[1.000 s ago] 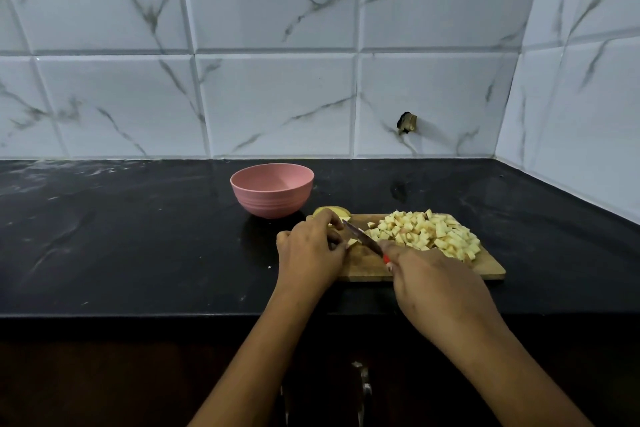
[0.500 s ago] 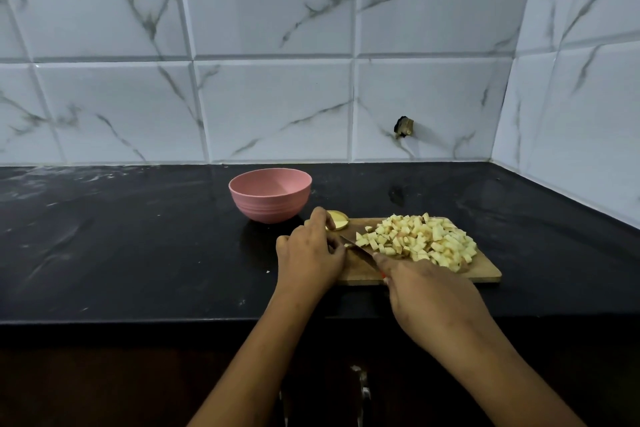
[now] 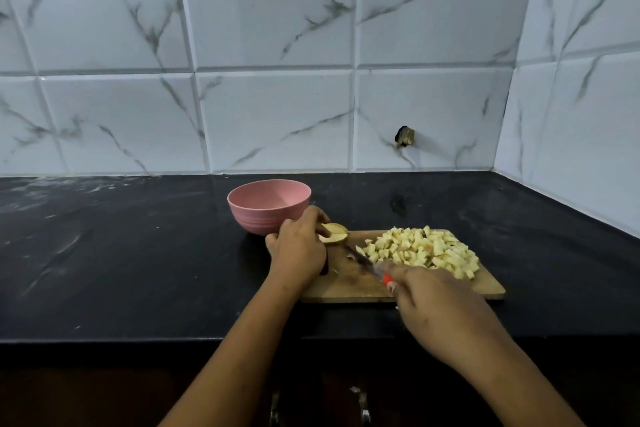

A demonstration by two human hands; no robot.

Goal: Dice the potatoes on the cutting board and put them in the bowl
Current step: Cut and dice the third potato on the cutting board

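Observation:
A wooden cutting board lies on the black counter. A heap of diced potato covers its right half. At the board's far left corner my left hand holds a piece of uncut potato. My right hand grips a knife by its red handle, blade pointing left and away toward the potato piece. A pink bowl stands just behind my left hand; no potato shows in the part of its inside that I see.
White marble-look tiles form the back wall and the right wall, meeting in a corner at the right. A small dark hole sits in the back wall. The counter's front edge runs across below my forearms.
My left hand has shifted toward the bowl with the potato piece. The knife has drawn back a little toward me, and the camera has tilted up.

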